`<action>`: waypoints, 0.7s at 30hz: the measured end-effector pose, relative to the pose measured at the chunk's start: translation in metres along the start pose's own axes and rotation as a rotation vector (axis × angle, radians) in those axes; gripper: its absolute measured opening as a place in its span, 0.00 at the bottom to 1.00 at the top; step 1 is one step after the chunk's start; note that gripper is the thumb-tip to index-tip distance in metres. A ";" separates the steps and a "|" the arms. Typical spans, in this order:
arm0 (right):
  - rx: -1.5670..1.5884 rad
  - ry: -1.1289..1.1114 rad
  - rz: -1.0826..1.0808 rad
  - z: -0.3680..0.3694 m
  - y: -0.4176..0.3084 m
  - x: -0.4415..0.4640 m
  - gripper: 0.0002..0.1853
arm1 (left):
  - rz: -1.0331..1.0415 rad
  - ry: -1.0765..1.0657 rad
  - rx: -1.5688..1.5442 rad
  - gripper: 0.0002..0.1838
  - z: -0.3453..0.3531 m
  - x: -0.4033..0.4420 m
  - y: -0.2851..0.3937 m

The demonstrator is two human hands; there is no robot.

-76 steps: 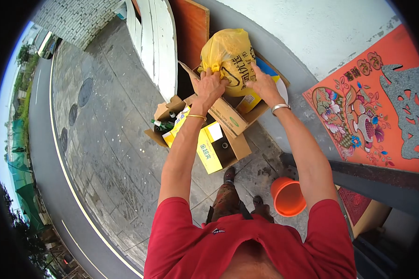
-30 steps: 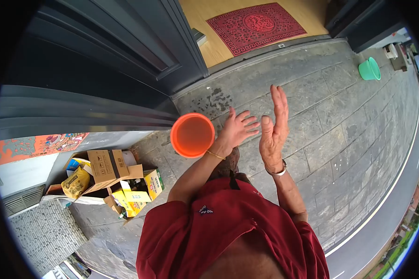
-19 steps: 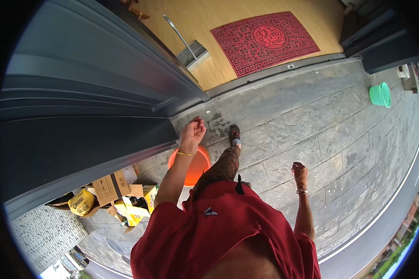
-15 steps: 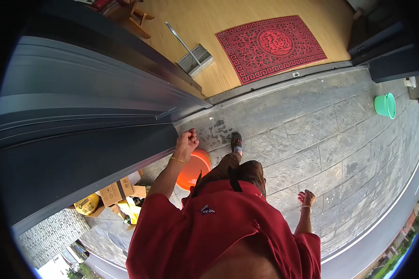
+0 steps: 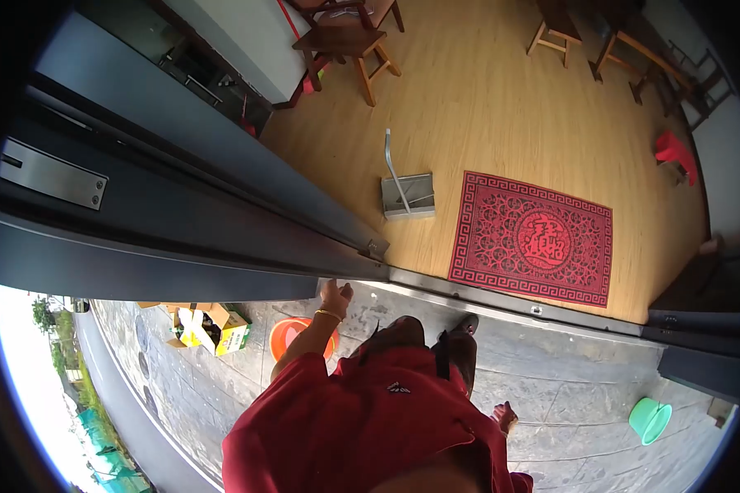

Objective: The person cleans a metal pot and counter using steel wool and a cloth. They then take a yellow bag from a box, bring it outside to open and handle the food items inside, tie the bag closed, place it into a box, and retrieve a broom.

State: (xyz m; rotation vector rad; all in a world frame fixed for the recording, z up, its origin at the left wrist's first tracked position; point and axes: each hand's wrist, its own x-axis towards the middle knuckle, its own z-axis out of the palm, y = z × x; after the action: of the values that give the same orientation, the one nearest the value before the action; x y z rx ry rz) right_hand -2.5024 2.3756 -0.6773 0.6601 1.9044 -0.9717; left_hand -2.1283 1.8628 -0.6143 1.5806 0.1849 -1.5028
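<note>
My left hand (image 5: pixel 335 297), a bracelet at its wrist, hangs beside the lower edge of the dark grey door (image 5: pixel 222 246). Its fingers are loosely curled with nothing seen in them; I cannot tell whether it touches the door. Under that forearm stands an orange basin (image 5: pixel 286 335), partly hidden by the arm. Low at my right side, above the stone paving, is my right hand (image 5: pixel 504 416), closed and holding nothing that shows. My shoe (image 5: pixel 467 324) is close to the metal door sill (image 5: pixel 501 302).
Past the sill lie a red patterned mat (image 5: pixel 489 238) and a long-handled dustpan (image 5: pixel 407 197) on the wood floor. A wooden stool (image 5: pixel 341 41) stands farther in. Outside are a green bucket (image 5: pixel 649 421) and open cardboard boxes (image 5: pixel 232 333).
I have moved closer to the doorway, and the view has turned, showing more of the room inside. My left hand is now beside the door's edge. The basin is farther behind.
</note>
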 end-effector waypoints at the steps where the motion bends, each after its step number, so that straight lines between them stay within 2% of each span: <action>1: 0.042 0.037 -0.089 -0.007 -0.049 0.031 0.25 | 0.027 0.011 -0.059 0.15 0.009 -0.012 -0.001; 4: 0.101 0.020 -0.374 -0.029 -0.213 0.056 0.21 | 0.156 -0.032 -0.105 0.12 0.006 -0.010 -0.010; 6: 0.145 -0.001 -0.371 -0.028 -0.314 0.056 0.17 | 0.155 -0.062 -0.117 0.09 0.001 0.001 -0.014; 8: 0.180 0.053 -0.415 -0.009 -0.390 0.048 0.08 | 0.211 0.023 -0.219 0.10 0.017 -0.012 -0.021; 9: 0.195 -0.040 -0.452 -0.008 -0.412 0.073 0.08 | 0.227 0.093 -0.230 0.11 0.010 0.001 -0.025; 10: 0.091 0.165 -0.453 0.017 -0.437 0.057 0.10 | 0.240 0.162 -0.238 0.12 0.013 0.004 -0.027; 11: -0.013 0.101 -0.396 0.016 -0.452 0.090 0.08 | 0.279 0.271 -0.283 0.10 0.020 0.008 -0.032; 12: 0.348 -0.164 -0.336 0.015 -0.455 0.123 0.06 | 0.366 0.166 -0.191 0.10 0.020 0.004 -0.035; 13: 0.097 -0.084 -0.583 0.028 -0.452 0.119 0.06 | 0.415 0.290 -0.079 0.09 0.040 -0.009 -0.034; 14: 0.076 -0.071 -0.427 0.025 -0.454 0.137 0.18 | 0.417 0.391 -0.242 0.08 0.063 -0.022 -0.033; 15: 0.024 0.014 -0.495 0.047 -0.461 0.114 0.22 | 0.462 0.484 -0.359 0.07 0.063 -0.008 -0.037; 16: 0.046 -0.011 -0.423 0.045 -0.456 0.149 0.23 | 0.447 0.545 -0.387 0.07 0.072 -0.014 -0.036; 17: -0.151 0.005 -0.342 0.043 -0.447 0.195 0.23 | 0.456 0.538 -0.327 0.08 0.074 -0.022 -0.037; 18: -0.178 -0.007 -0.344 0.063 -0.474 0.184 0.23 | 0.446 0.544 -0.231 0.10 0.077 -0.034 -0.039; 21: -0.228 -0.187 -0.346 0.143 -0.535 0.196 0.22 | 0.448 0.613 -0.312 0.11 0.100 -0.019 -0.013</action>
State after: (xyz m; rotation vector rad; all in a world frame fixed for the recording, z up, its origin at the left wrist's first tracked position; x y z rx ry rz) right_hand -2.9300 1.9729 -0.6975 0.1018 1.9575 -0.9689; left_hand -2.2130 1.8108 -0.5884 1.6434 0.3625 -0.5892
